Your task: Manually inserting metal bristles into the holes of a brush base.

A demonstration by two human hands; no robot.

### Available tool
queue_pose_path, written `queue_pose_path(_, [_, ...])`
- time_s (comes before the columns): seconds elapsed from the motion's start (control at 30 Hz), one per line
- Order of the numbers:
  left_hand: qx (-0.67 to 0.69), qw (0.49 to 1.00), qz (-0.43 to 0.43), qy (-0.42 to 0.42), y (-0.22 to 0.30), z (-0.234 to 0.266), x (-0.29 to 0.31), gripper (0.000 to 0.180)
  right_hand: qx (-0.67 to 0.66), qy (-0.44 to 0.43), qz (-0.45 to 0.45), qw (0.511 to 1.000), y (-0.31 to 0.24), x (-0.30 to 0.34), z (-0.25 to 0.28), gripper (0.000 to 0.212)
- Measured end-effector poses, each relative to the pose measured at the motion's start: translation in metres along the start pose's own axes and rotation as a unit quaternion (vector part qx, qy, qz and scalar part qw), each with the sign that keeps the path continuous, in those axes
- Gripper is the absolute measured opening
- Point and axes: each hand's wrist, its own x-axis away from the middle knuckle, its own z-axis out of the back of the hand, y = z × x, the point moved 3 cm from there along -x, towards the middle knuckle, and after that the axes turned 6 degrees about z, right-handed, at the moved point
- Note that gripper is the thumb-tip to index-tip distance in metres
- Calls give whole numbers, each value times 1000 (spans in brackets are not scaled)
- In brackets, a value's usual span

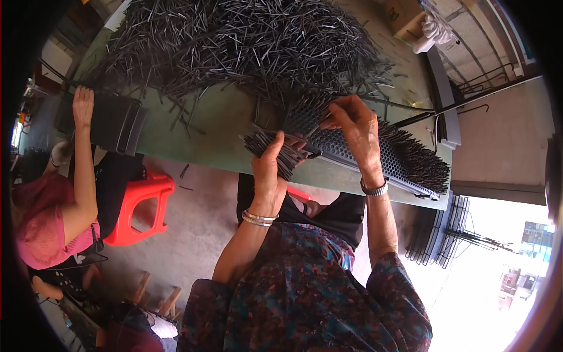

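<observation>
My left hand (268, 175) is wrapped round a bundle of thin dark strips (271, 150), thumb on top, near the table's front edge. My right hand (359, 134) is just right of it, thumb and fingers pinched together over a long panel (340, 150) full of round holes. Whatever the pinch holds is too small to make out. Many dark strips (421, 159) stand packed upright in the panel's right part, while bare holes show in the middle. Behind both hands spreads a large loose heap of dark strips (246, 50).
The green table (170, 126) carries it all. At left, a person in pink (53, 226) rests a hand by dark stacked panels (111, 120), beside a red stool (141, 205). A cardboard box (403, 19) sits far right; black wire racks (448, 232) stand below the table's right end.
</observation>
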Motion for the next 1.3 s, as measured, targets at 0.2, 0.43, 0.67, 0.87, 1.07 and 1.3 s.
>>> queue_pose_path(0.2, [29, 999, 18, 8, 7, 2, 0, 20, -35, 140, 84, 986, 10, -5, 6, 10])
queue_pose_path(0.43, [-43, 996, 81, -10, -4, 7, 12, 22, 145, 141, 145, 968, 16, -17, -12, 9])
queue_pose_path(0.67, [-96, 992, 87, -10, -20, 10, 17, 23, 163, 132, 151, 966, 16, -18, -10, 7])
queue_pose_path(0.87, [-122, 990, 68, -25, -26, 10, 17, 20, 278, 59, 226, 932, 28, -23, -15, 10])
queue_pose_path(1.07, [-133, 989, 56, -16, -28, 8, 21, 18, 360, 43, 242, 900, 23, -25, -25, 10])
queue_pose_path(1.3, [-128, 990, 55, -36, -27, 2, 25, 21, 379, 120, 284, 873, 25, -18, -19, 14])
